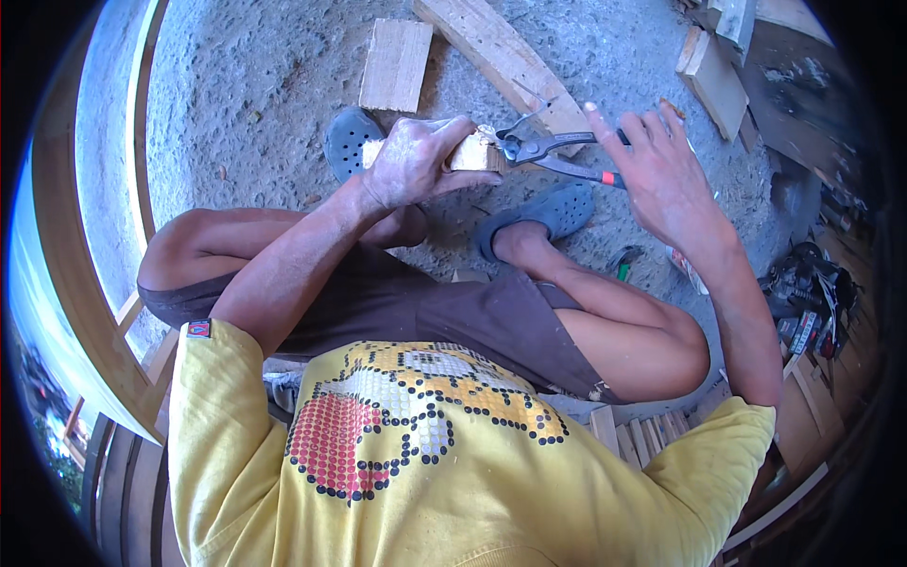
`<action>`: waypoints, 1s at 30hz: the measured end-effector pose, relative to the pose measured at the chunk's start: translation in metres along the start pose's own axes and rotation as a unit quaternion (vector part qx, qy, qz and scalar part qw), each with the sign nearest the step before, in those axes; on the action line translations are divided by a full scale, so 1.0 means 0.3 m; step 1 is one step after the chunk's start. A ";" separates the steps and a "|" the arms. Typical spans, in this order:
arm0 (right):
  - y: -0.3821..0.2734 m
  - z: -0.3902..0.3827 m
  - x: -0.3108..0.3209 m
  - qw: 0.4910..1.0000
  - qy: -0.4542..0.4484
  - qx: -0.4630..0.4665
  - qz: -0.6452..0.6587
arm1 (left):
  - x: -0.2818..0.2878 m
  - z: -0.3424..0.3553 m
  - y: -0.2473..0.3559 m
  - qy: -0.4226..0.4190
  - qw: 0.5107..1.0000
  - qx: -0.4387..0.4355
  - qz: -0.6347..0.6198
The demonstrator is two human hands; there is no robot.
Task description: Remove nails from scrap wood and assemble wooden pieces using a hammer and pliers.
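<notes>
My left hand (416, 163) is closed round a short pale wooden block (475, 155) with a rough, splintered end. A pair of pincers (540, 149) with dark handles, one with a red band, has its jaws at that end. A thin, dark curved piece (525, 117) sticks out beside the jaws; I cannot make out its kind. My right hand (661, 170) is at the handle ends, with fingers stretched out and apart. The handles meet the thumb side of the hand, and their tips are partly hidden there.
On the rough concrete floor (255, 104) lie a square wooden piece (396, 64) and a long board (505, 61). More wood offcuts (710, 83) lie at the far right. My crossed legs and blue clogs (543, 215) are below my hands. A dark power tool (808, 283) sits at the right.
</notes>
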State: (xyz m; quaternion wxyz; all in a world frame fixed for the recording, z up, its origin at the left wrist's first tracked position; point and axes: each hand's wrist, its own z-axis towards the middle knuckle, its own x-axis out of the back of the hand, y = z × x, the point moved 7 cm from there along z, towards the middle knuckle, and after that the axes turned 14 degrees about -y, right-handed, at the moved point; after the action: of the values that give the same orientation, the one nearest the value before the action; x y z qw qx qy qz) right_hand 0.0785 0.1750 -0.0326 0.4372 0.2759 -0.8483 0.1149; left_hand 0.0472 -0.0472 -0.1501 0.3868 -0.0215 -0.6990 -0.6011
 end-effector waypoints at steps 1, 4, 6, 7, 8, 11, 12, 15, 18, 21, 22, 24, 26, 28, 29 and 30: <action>-0.029 -0.020 0.014 0.999 -0.015 -0.006 -0.043 | -0.015 0.000 0.014 -0.016 1.000 -0.014 0.001; -0.092 -0.068 0.042 0.995 -0.038 -0.028 -0.087 | -0.026 0.002 0.052 -0.015 0.998 -0.053 0.023; -0.114 -0.084 0.043 0.994 -0.046 -0.040 -0.087 | -0.022 0.010 0.057 -0.016 0.998 -0.055 0.024; -0.110 -0.088 0.031 0.995 -0.069 -0.054 -0.039 | -0.019 0.016 0.056 -0.017 0.998 -0.050 0.021; -0.103 -0.090 0.019 0.995 -0.081 -0.065 0.008 | -0.021 0.020 0.060 -0.032 0.998 -0.055 0.026; -0.086 -0.092 -0.017 0.992 -0.099 -0.043 0.059 | -0.033 0.026 0.075 -0.052 0.995 -0.067 0.046; -0.075 -0.093 -0.026 0.994 -0.088 -0.033 0.062 | -0.037 0.026 0.080 -0.050 0.995 -0.067 0.045; -0.029 -0.095 -0.098 0.988 -0.089 0.009 0.127 | -0.091 0.027 0.079 -0.107 0.993 -0.038 0.028; 0.018 -0.094 -0.201 0.986 -0.079 0.049 0.140 | -0.114 0.021 0.111 -0.095 0.991 -0.096 0.015; 0.066 -0.035 -0.311 0.977 -0.020 0.121 0.173 | -0.098 0.022 0.121 -0.044 0.990 -0.133 0.009; 0.086 -0.002 -0.342 0.971 -0.009 0.155 0.180 | -0.110 0.029 0.127 -0.063 0.989 -0.136 0.015; 0.109 0.041 -0.388 0.966 0.006 0.180 0.183 | -0.111 0.051 0.114 -0.077 0.991 -0.105 -0.002; 0.121 0.045 -0.364 0.959 0.076 0.193 0.193 | -0.100 0.067 0.115 -0.075 0.993 -0.093 0.014; 0.113 0.028 -0.337 0.969 0.049 0.157 0.185 | -0.076 0.078 0.117 -0.060 0.994 -0.089 0.017; 0.097 0.004 -0.312 0.972 0.036 0.130 0.195 | -0.067 0.081 0.122 -0.060 0.993 -0.102 0.030; 0.089 -0.024 -0.279 0.974 0.014 0.108 0.199 | -0.065 0.085 0.115 -0.061 0.994 -0.080 0.039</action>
State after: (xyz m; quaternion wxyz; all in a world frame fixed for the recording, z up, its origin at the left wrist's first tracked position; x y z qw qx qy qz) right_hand 0.1071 0.2310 -0.0945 0.3853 0.1457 -0.8625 0.2939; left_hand 0.0647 -0.0074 -0.1321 0.3643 -0.1163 -0.6694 -0.6369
